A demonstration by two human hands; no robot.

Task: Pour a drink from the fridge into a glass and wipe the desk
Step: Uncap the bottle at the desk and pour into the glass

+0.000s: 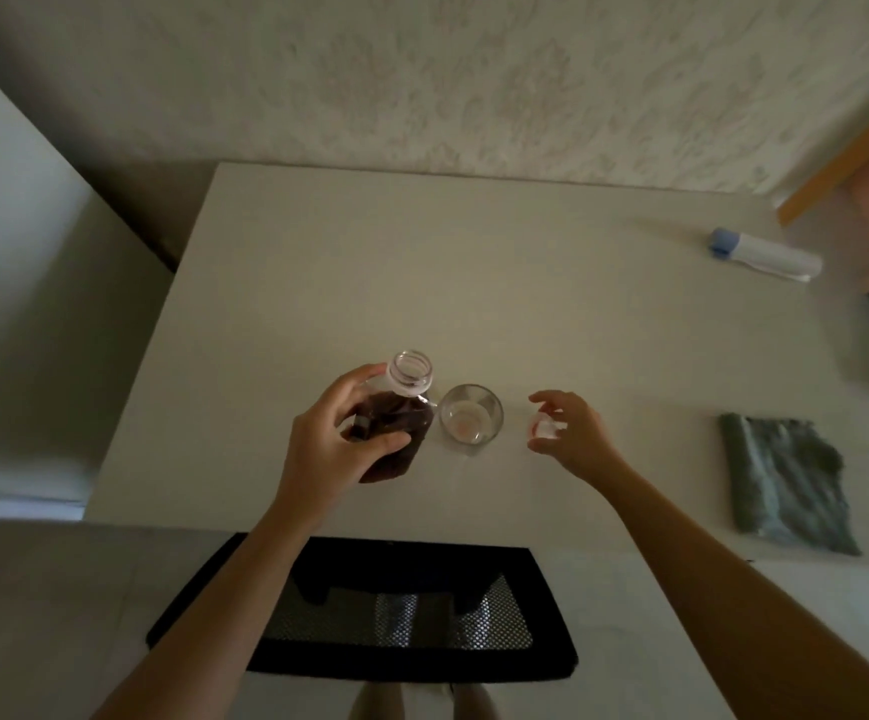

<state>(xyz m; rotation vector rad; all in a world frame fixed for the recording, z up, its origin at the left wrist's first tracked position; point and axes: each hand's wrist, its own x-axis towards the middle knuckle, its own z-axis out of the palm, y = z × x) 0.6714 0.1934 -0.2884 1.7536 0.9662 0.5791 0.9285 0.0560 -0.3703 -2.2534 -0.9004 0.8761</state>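
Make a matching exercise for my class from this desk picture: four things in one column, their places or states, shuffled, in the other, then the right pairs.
Things
1. bottle
2. glass
3. cap
4. cloth

Places or states
A. lies flat on the desk, far right
B. pinched in the right hand
C. open, held by the left hand
D. stands between the two hands, nearly empty

Pairs: 1-C, 2-D, 3-B, 4-A

Uncapped bottle (401, 407) of dark drink beside empty glass (471, 414).
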